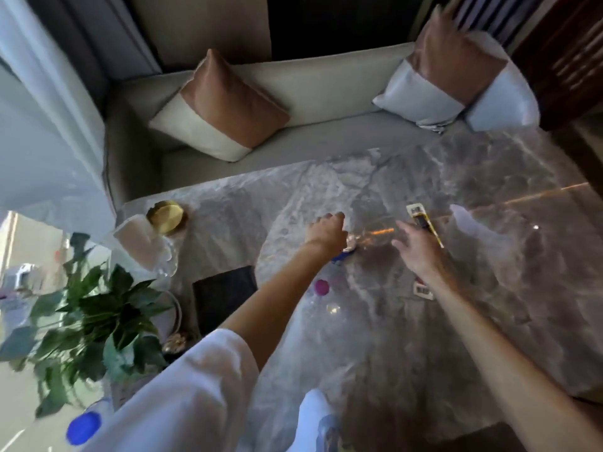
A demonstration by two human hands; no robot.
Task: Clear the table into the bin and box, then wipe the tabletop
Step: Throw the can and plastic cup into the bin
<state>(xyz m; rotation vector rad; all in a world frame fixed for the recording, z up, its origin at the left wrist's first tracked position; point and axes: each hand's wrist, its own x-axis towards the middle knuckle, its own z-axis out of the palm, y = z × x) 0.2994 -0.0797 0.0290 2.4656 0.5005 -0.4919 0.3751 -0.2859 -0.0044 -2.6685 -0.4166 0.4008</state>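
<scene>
No text, brand or number is legible to me in the head view; motion blur smears every printed surface. The long packet (pixel 424 223) lying on the marble table (pixel 489 288) carries yellow, black and white print, and the small card (pixel 423 290) nearer me shows dark marks on white, but I cannot resolve a single character on either. The blue can (pixel 339 257) shows only its colour and a silver top, with no label I can read.
</scene>
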